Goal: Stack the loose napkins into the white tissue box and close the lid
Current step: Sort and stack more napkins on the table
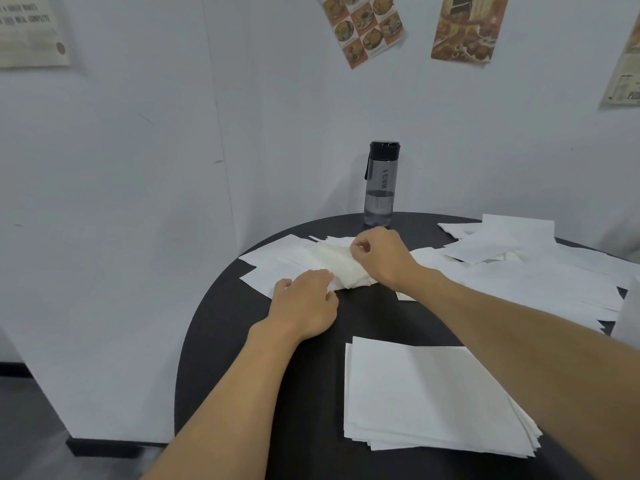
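While our right hand (pixel 381 259) pinches the far end of a rumpled napkin (pixel 341 268) between curled fingers and thumb, our left hand (pixel 304 306) closes its bent fingers on the near end, so both hands grasp the one sheet. We see it bunched and creased between them, resting on top of the flat napkins (pixel 273 263) that overlap one another at the far left edge of the dark round table (pixel 263 375). Nearer to us, a neat stack of napkins (pixel 426 393) lies squared up on the table, to the right of our left forearm and partly beneath our right forearm. More loose sheets (pixel 502 244) are strewn in overlapping layers across the far right of the table, well apart from the stack. A water bottle (pixel 380 185) with a dark cap stands upright at the table's far edge, just behind our right hand, with a little water in its bottom. Food posters (pixel 363 26) hang on the pale wall behind. A pale shape (pixel 632 306) is cut off at the right edge, and we cannot tell what it is.
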